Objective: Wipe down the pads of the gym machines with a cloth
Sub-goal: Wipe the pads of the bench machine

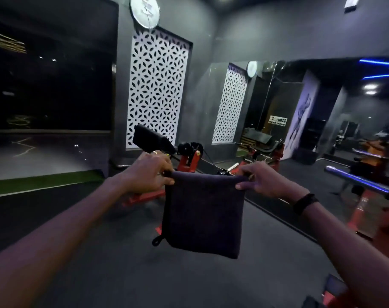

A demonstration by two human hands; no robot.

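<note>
I have the cloth (pixel 203 213) hanging folded in front of me, held up in the air by its top edge. My left hand (pixel 152 174) pinches the top left corner, thumb in front and fingers curled behind; my right hand (pixel 261 181) pinches the top right corner the same way. The cloth hangs flat and square between them, a small loop showing at its lower left corner. It touches nothing but my hands.

Beyond it stands a red-framed machine (pixel 189 160), and its black pad (pixel 151 140) sits tilted just above my left hand in the view, well apart from the cloth. To the right a mirror (pixel 300 107) reflects the room, and a bar (pixel 358 181) on another red frame crosses the right side. A black band (pixel 304 203) circles my right wrist.

As I judge it, the wiping of this pad has not begun: the cloth is off every pad and only being readied. I cannot tell whether any other pad is already clean; nothing here shows it. What is left, as far as I can see, is to bring the cloth to the black pad, wipe it, then go on to the other machines.
</note>
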